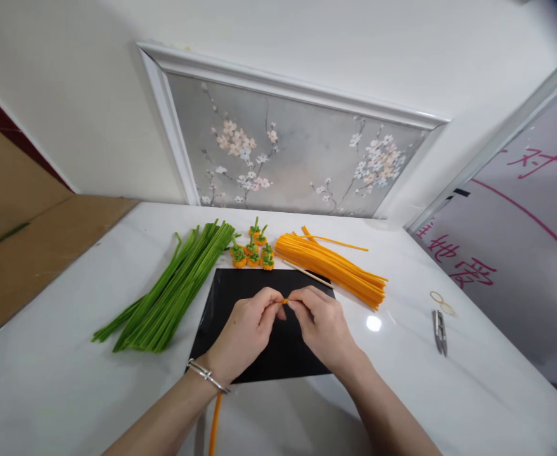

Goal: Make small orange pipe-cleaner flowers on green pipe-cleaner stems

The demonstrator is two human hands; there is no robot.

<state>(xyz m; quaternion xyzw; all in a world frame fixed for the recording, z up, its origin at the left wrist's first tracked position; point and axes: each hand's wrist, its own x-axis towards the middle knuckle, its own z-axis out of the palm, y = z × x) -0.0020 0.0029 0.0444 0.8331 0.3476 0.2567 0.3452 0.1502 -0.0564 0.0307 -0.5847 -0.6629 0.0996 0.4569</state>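
Observation:
Over a black mat (278,361), my left hand (254,320) and my right hand (320,320) meet fingertip to fingertip. Both pinch a short bit of orange pipe cleaner (285,301), mostly hidden by the fingers. Another orange stem (215,424) hangs down beneath my left wrist; whether it joins the pinched bit is hidden. Just behind the mat stand several small orange and green pieces (253,258). A bundle of green pipe cleaners (178,291) lies to the left, and a bundle of orange ones (332,266) to the right.
A thin pale stick (309,274) lies across the mat's back right edge. Small metal snips (440,332) and thin rings (442,302) rest on the white table (392,380) at the right. Cardboard (31,253) stands at the left, a framed floral panel (297,158) behind.

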